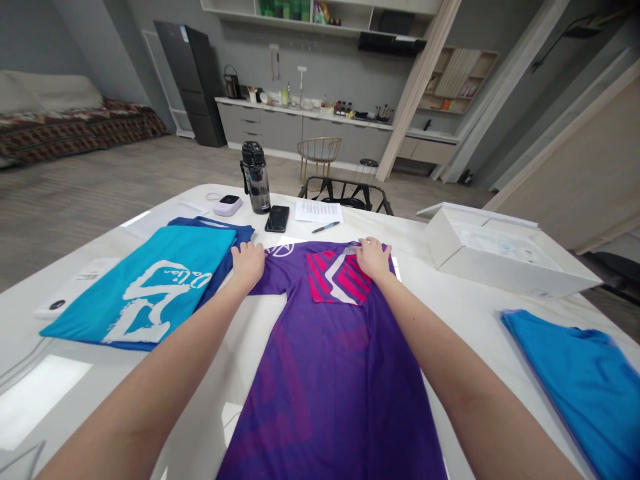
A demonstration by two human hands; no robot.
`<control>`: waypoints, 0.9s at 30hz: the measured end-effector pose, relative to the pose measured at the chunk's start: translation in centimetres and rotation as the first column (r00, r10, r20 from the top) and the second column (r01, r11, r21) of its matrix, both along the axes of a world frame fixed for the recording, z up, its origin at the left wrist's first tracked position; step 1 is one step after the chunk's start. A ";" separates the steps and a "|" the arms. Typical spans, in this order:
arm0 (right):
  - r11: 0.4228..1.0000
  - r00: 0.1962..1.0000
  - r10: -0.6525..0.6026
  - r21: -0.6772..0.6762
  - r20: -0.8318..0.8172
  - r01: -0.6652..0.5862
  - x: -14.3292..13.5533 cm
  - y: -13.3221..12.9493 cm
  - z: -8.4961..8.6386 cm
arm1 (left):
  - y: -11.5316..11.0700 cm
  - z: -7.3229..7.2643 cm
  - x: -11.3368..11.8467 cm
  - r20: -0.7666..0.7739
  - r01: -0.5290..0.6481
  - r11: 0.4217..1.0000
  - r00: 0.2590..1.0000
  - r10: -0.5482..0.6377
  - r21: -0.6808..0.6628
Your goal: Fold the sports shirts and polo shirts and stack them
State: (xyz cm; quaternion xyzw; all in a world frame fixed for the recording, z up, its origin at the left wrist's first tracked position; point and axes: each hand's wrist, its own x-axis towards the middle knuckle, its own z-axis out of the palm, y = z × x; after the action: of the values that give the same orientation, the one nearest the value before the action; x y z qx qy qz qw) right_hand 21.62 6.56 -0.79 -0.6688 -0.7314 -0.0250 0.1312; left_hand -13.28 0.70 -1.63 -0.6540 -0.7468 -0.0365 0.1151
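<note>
Shirt (325, 373), purple with a pink-and-white patterned patch, laid lengthwise on a white desk (480, 360), its sleeved end toward the far edge. Left hand (249, 265) at the sleeve pointing toward the left edge; right hand (374, 259) at the opposite far corner of the garment, beside the patch. Both hands touch fabric; whether they pinch it cannot be told. Folded turquoise garment (150, 280): toward the left edge. Folded blue garment (580, 380) and white box (505, 260): toward the right edge. Bottle (258, 183) and phone (277, 219): near the far edge.
</note>
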 end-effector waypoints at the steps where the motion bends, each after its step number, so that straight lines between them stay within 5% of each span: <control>1: 0.998 0.998 0.063 0.016 -0.016 -0.063 -1.7 0.1 0.4 | -0.1 0.2 -0.1 -0.016 -0.006 1.000 1.000 0.006 0.000; 8: 0.953 0.957 0.279 -0.096 -0.076 -0.286 -11.6 1.5 0.9 | -2.0 1.9 -0.5 -0.021 0.097 0.994 0.995 -0.096 0.057; 13: 0.941 0.955 0.290 -0.162 -0.068 -0.297 -14.3 2.4 0.2 | -2.9 3.4 -1.9 0.096 0.126 0.991 0.987 -0.131 0.053; 17: 0.939 0.951 0.296 -0.155 -0.083 -0.306 -14.8 3.3 0.3 | -2.3 4.9 -3.2 0.411 0.076 0.997 0.910 -0.057 -0.029; 19: 0.941 0.947 0.290 -0.138 -0.135 -0.308 -14.8 3.8 0.7 | -2.0 5.9 -3.5 0.633 0.041 0.999 0.774 -0.018 -0.022; 22: 0.937 0.914 0.304 -0.088 -0.270 -0.338 -14.3 4.6 1.3 | -2.0 8.2 -2.6 0.938 0.076 0.997 0.348 -0.002 -0.026; 25: 0.916 0.829 0.341 -0.040 -0.443 -0.398 -12.8 5.1 2.1 | -2.0 11.1 0.1 0.995 0.229 0.973 -0.091 0.032 -0.010; 27: 0.903 0.752 0.348 -0.016 -0.560 -0.430 -11.3 5.2 2.6 | -1.6 12.8 3.3 0.969 0.333 0.942 -0.245 0.045 0.040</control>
State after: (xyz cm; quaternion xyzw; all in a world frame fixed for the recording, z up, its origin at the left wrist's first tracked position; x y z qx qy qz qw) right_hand 10.36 11.81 1.83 -0.4879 -0.7865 0.2467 0.2872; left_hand -10.02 -0.89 11.12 -0.4685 -0.4661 -0.4552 -0.5967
